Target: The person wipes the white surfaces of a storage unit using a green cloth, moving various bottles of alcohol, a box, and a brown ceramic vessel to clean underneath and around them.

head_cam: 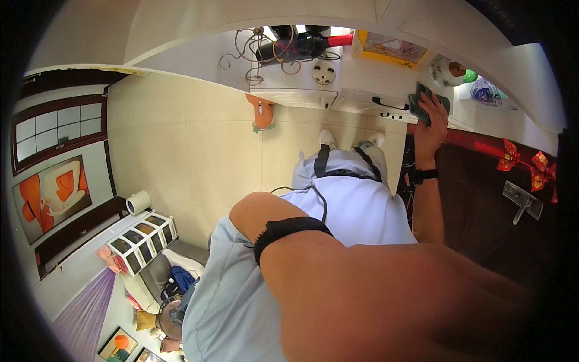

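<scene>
My right hand (432, 115), with a black band at the wrist, grips a folded dark green cloth (425, 104). The cloth lies against the front edge of a white cabinet top (380, 83), just right of a black drawer handle (390, 103). Close behind it stand a white patterned jar (443, 71) and a yellow-edged picture frame (391, 49). Farther left, a dark wine bottle with a red neck (301, 47) rests in a curled wire rack (253, 50). A bare arm with a black band crosses the lower view. My left hand is out of view.
White shelving (253, 13) overhangs the cabinet top. To the right is a dark door (475, 208) with a metal handle (522, 202) and red ornaments. An orange figure (262, 113) stands on the tiled floor (217, 135). A sofa (185, 253) is at lower left.
</scene>
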`<state>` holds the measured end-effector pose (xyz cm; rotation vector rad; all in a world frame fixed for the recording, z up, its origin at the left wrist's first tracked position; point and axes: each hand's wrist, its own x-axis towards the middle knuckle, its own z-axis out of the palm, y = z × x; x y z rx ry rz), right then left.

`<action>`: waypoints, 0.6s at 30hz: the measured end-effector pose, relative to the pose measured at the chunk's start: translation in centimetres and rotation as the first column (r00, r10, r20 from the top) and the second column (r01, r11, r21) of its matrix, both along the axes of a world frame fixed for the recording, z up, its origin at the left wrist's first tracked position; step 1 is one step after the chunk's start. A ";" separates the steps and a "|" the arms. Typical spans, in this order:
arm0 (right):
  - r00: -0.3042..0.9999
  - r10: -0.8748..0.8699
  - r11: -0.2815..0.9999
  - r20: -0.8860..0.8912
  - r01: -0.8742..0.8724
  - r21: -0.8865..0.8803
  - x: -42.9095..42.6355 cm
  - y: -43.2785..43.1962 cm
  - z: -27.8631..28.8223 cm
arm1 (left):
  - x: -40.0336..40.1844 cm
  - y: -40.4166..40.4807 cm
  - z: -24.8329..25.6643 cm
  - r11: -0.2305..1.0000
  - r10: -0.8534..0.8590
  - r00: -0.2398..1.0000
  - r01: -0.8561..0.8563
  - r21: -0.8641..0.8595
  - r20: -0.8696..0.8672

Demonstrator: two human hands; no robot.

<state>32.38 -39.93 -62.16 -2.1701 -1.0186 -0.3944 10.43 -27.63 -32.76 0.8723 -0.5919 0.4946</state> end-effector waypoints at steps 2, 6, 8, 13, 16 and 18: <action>0.999 0.025 0.999 -0.025 -0.024 0.043 -0.1 0.3 0.5 | 0.1 -0.1 -0.1 1.000 -0.004 1.000 0.004 -0.008 0.000; 0.999 0.034 0.998 -0.005 -0.034 0.047 0.1 0.4 0.3 | 0.2 -0.2 0.0 0.999 -0.011 1.000 0.011 -0.032 0.005; 1.000 0.017 1.000 0.026 -0.018 0.026 0.0 0.2 0.4 | 0.3 -0.2 0.0 0.999 -0.030 1.000 0.030 -0.044 0.006; 0.999 0.029 0.999 0.021 -0.030 0.033 0.1 0.4 0.3 | 0.6 -0.3 0.1 0.999 -0.023 1.000 0.023 -0.049 0.010; 1.000 0.022 0.999 0.008 -0.022 0.025 0.2 0.1 0.5 | 0.9 -0.4 0.1 0.999 -0.019 1.000 0.020 -0.050 0.013; 1.000 0.015 0.999 -0.009 -0.014 0.032 -0.2 0.3 0.6 | 1.0 -0.5 0.1 0.998 -0.014 1.000 0.015 -0.057 0.021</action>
